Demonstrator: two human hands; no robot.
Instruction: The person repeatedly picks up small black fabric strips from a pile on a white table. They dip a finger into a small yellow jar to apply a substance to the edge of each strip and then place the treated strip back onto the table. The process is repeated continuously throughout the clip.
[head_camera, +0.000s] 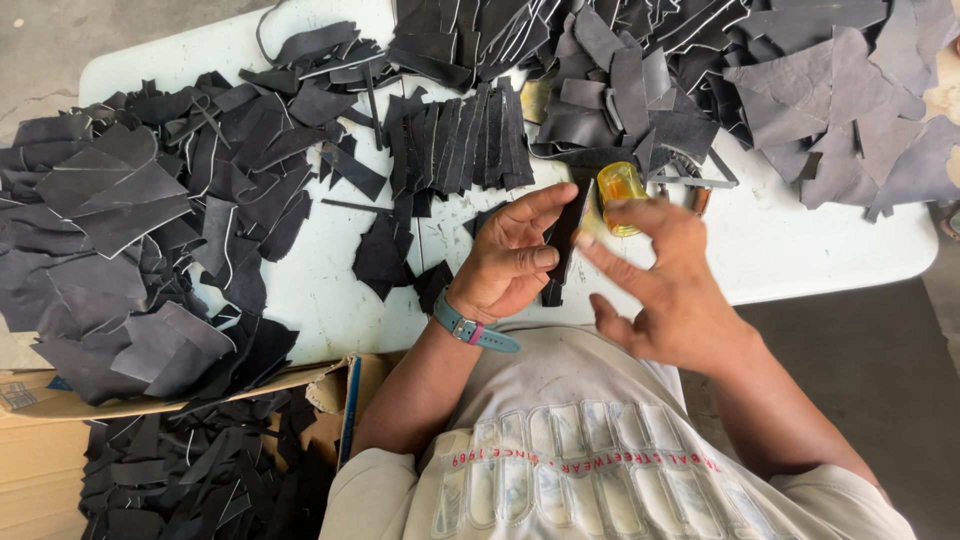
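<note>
My left hand (510, 255) holds a narrow dark leather strip (560, 250) upright between thumb and fingers, just above the near edge of the white table (780, 240). A teal watch sits on that wrist. My right hand (660, 280) hovers beside the strip with fingers spread, one fingertip touching or almost touching the strip's edge; it is slightly blurred. Behind the right hand stands a small amber glass jar (620, 183).
Heaps of black leather offcuts (130, 230) cover the table's left side. A neat row of cut strips (460, 140) lies in the middle, and larger grey-black pieces (800, 90) at the back right. A cardboard box (180, 450) of scraps stands on the floor at lower left.
</note>
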